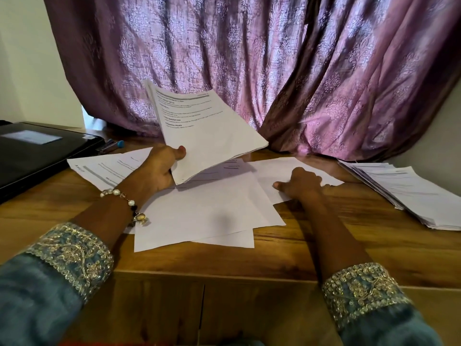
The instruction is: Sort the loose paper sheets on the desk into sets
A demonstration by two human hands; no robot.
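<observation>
Left hand pinches a thin sheaf of printed sheets by its lower corner, lifted above the loose sheets spread on the surface. Right hand rests on one loose sheet right of the sheaf; fingers look curled, probably pressing, hard to tell. A sorted stack lies far right of the sheaf. Paper is light, floppy and slippery; pinch at an edge or corner.

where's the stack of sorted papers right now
In the head view, the fanned stack of papers lies at the desk's far right edge, below the purple curtain and apart from the right hand.
</observation>
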